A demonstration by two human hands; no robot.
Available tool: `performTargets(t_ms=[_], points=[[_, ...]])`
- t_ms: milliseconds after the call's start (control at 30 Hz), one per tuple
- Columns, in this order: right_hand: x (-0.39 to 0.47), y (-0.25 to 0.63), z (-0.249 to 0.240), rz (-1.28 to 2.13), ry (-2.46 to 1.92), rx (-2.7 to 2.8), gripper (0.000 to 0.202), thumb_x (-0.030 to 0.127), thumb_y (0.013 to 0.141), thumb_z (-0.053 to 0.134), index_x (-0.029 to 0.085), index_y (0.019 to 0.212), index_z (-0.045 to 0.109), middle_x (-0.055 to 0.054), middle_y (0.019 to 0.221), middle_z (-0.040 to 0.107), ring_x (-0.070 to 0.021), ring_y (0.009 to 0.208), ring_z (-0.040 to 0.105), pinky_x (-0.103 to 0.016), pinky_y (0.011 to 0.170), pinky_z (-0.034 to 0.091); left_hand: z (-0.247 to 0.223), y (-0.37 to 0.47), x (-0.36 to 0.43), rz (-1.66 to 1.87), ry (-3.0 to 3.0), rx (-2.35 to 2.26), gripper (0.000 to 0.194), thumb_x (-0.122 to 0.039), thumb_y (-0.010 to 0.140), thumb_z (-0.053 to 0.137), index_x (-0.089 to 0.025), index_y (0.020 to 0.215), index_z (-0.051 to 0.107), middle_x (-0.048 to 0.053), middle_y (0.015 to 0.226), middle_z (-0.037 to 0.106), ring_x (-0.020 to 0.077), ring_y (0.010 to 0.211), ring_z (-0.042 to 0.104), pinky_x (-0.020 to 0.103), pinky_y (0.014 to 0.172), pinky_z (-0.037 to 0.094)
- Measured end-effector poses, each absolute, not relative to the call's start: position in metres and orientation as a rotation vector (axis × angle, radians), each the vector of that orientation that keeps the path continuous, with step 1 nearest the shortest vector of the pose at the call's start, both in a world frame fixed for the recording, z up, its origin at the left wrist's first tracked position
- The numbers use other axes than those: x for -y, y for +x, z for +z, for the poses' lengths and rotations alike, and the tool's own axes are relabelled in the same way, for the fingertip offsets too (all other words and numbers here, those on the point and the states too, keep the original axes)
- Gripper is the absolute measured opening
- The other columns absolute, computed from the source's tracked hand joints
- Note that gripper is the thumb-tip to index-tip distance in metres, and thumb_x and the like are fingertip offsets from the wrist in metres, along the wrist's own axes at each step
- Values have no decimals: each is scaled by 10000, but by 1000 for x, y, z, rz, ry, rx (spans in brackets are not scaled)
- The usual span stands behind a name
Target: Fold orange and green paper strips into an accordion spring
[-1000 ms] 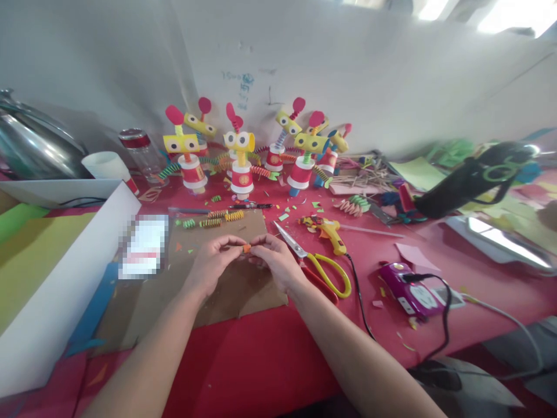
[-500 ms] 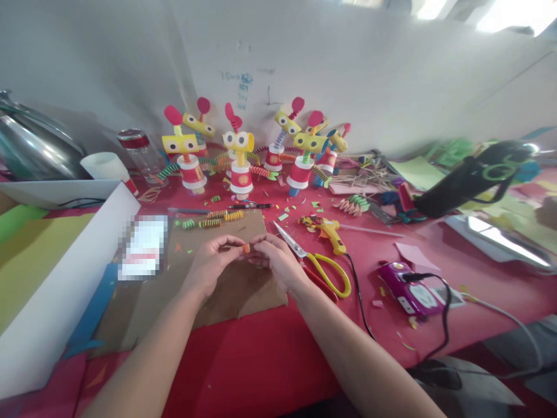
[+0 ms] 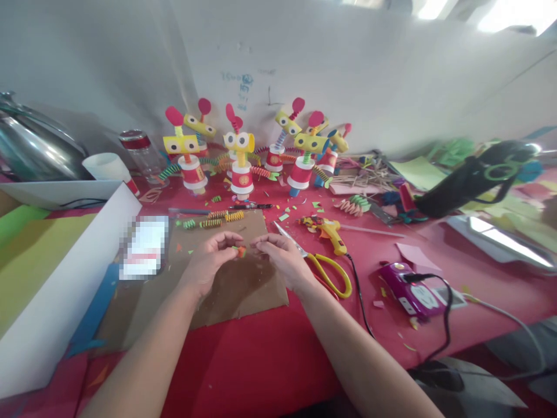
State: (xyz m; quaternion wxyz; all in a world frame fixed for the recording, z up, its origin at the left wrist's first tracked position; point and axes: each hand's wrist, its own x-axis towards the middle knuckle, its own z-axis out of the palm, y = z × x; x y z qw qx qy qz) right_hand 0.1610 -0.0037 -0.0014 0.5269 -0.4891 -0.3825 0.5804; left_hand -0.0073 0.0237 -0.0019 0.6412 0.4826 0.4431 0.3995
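Observation:
Over the brown cardboard sheet (image 3: 248, 290), my left hand (image 3: 213, 258) pinches a small orange and green paper piece (image 3: 241, 251) between thumb and fingertips. Just to its right, my right hand (image 3: 278, 252) has its thumb and fingertips drawn together; whatever they hold is too small to make out. A narrow gap separates the two hands. Scissors with yellow and red handles (image 3: 333, 276) lie beside my right hand. Folded paper springs (image 3: 212, 223) and a black pen (image 3: 250, 206) rest beyond the hands.
Several paper-cup figures (image 3: 241, 177) stand along the wall. A yellow glue gun (image 3: 331, 232) and a purple power box (image 3: 409, 290) lie on the right. On the left are a white box (image 3: 73, 273), a blurred-out bright rectangle (image 3: 144, 247), a glass jar (image 3: 141, 154) and a metal kettle (image 3: 39, 145).
My hands have moved slightly apart. The small paper piece stays with my left hand and now shows green as well as orange. My right fingertips have come away from it.

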Motion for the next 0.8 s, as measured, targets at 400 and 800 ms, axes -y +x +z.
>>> performTargets(t_ms=[400,800], points=[[1,160,-7,1257,-1214,808,289,419,717,641,188,566,554,14,576,522,-114,559,481,-247,558,390,1,-8,-24,925,1235,-1030,258,-182,688,647,-190,946,646,39,925,645,149,820,591,280,742,441],[10,150,1,1515,-1064,854,223,298,670,710,212,845,602,1,852,638,-133,760,582,-289,759,460,5,-3,-20,975,1239,-935,244,-188,706,652,-188,949,638,43,931,656,159,859,601,308,807,452]])
